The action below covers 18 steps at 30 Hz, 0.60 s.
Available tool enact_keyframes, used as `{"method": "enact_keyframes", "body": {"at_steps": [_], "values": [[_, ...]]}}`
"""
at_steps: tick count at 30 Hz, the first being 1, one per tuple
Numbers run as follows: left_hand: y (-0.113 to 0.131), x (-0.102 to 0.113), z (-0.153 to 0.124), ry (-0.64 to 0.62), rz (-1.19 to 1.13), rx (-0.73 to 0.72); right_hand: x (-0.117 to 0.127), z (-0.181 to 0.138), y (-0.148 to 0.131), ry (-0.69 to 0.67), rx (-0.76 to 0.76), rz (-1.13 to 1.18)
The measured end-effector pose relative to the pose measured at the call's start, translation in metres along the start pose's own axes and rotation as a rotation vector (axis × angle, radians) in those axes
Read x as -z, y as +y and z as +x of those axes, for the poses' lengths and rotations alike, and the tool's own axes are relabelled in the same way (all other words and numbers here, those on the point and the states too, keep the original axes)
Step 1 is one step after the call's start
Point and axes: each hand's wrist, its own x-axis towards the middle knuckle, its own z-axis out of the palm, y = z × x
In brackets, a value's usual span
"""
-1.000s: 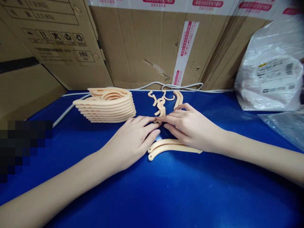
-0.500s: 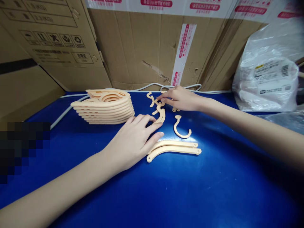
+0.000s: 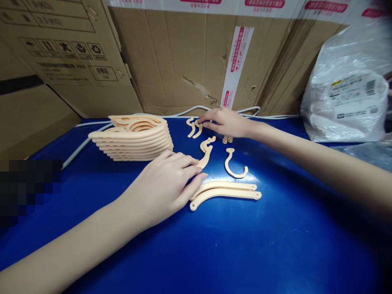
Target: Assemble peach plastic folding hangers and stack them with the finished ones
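Observation:
My left hand (image 3: 167,185) is low over the blue table, with its fingertips and thumb closed about the near end of a pair of small cream curved pieces (image 3: 206,154). Farther back, my right hand (image 3: 225,121) has its fingertips on another curved piece (image 3: 197,130), pinched at its upper end. A similar curved piece (image 3: 191,126) lies just left of it. Between my hands rests a cream hanger hook (image 3: 234,174). Two long curved hanger arms (image 3: 228,192) lie side by side by my left thumb, which hides part of their left ends.
A stack of cream folding hangers (image 3: 134,141) stands left of my hands. Small parts (image 3: 227,140) lie under my right wrist. White cable (image 3: 190,110) runs along the back edge before cardboard boxes (image 3: 183,57). A clear plastic bag (image 3: 346,94) sits at the back right.
My left hand has drawn the pair of curved pieces slightly toward me, apart from the others. My right hand has shifted slightly left and back, and its curved piece now lies beside the leftmost one.

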Motion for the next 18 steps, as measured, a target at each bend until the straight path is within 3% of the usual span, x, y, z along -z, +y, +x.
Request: {"method": "enact_keyframes", "body": {"at_steps": [3, 9, 18], "values": [[-0.002, 0.000, -0.001, 0.044, 0.079, -0.054, 0.005, -0.018, -0.011, 0.061, 0.073, 0.081], [-0.003, 0.001, -0.003, 0.045, 0.110, -0.039, 0.017, -0.058, -0.037, -0.074, 0.107, 0.229], [-0.006, 0.003, -0.003, -0.013, -0.002, 0.041, 0.011, -0.074, -0.038, 0.002, 0.128, 0.161]]}}
